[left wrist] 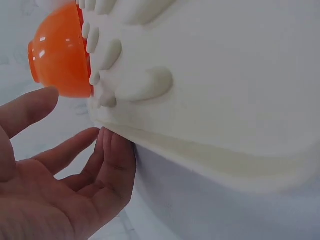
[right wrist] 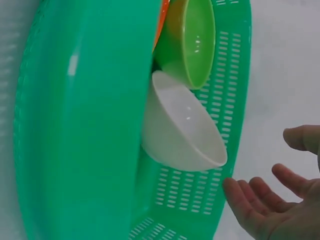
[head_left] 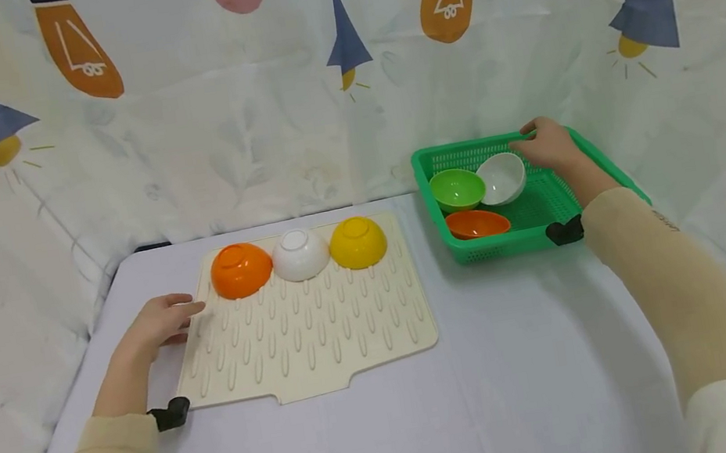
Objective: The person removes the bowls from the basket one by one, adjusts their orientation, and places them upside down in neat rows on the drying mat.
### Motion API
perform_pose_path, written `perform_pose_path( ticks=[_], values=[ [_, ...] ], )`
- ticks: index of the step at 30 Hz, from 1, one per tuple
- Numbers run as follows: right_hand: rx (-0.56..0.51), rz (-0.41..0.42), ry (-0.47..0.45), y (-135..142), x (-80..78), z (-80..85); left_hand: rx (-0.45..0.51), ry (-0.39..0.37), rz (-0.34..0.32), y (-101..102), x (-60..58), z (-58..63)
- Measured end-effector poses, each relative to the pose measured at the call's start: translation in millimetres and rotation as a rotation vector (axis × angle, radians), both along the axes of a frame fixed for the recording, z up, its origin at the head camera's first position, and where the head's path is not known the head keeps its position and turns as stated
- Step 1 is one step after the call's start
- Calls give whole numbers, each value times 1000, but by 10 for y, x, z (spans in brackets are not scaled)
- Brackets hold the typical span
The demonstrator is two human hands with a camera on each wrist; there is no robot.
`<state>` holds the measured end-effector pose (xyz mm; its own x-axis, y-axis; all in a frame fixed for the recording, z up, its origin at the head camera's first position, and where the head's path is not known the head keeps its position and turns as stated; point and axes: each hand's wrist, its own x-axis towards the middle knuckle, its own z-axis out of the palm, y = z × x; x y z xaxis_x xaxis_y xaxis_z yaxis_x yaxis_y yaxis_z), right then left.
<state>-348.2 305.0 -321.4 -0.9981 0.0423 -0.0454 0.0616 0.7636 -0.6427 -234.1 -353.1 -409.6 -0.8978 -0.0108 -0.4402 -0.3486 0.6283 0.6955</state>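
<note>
My left hand (head_left: 167, 318) is at the left edge of a cream drying mat (head_left: 350, 323); in the left wrist view its fingertips (left wrist: 117, 145) meet the mat's rim, the thumb apart from the orange bowl (left wrist: 60, 52). Upside down along the mat's back edge sit that orange bowl, a white bowl (head_left: 299, 255) and a yellow bowl (head_left: 357, 243). Over the green basket (head_left: 501, 246) hovers my right hand (head_left: 545, 142), fingers loosely bent and holding nothing. Nearest to it is a tilted white bowl (right wrist: 185, 125), apart from the fingers. A green bowl (head_left: 457, 189) and another orange bowl (head_left: 477, 224) lie beside it.
A white cloth covers the table (head_left: 409, 425). Behind it hangs a curtain (head_left: 248, 134) printed with lamps and bulbs. The basket's raised, slotted walls surround the bowls at the back right.
</note>
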Motion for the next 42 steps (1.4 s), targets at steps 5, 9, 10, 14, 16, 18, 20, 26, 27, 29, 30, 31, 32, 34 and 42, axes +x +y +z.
perform_pose_path(
  ticks=[5,9,10,14,16,18,20,26,27,29,30,31,32,34,42],
  values=[
    [-46,21,-155,38,-50,-64,-5,66,-73,-117,-58,-90],
    [-160,23,-282,74,-72,-125,0,96,-113,-196,-90,-143],
    [-184,22,-299,77,-73,-138,0,102,-118,-206,-95,-145],
    [-269,25,-334,102,-73,-179,-2,112,-126,-222,-110,-140],
    [-301,34,-347,123,-78,-196,-1,107,-122,-220,-113,-133],
    [-318,48,-359,147,-85,-209,0,97,-120,-222,-113,-130],
    [-324,63,-372,171,-94,-224,2,88,-118,-230,-115,-131],
    [-336,75,-376,202,-102,-267,3,76,-117,-236,-121,-132],
    [-341,72,-370,196,-100,-271,3,75,-118,-235,-120,-130],
    [-338,66,-357,183,-93,-271,1,75,-116,-232,-119,-125],
    [-334,63,-351,178,-92,-275,-1,76,-118,-231,-117,-123],
    [-327,57,-345,170,-88,-275,-2,76,-117,-232,-115,-121],
    [-322,50,-338,158,-82,-276,-4,75,-114,-234,-112,-120],
    [-298,38,-320,144,-79,-289,-9,75,-114,-237,-108,-122],
    [-263,-16,-228,112,-60,-346,7,80,-122,-247,-110,-146]
  ],
)
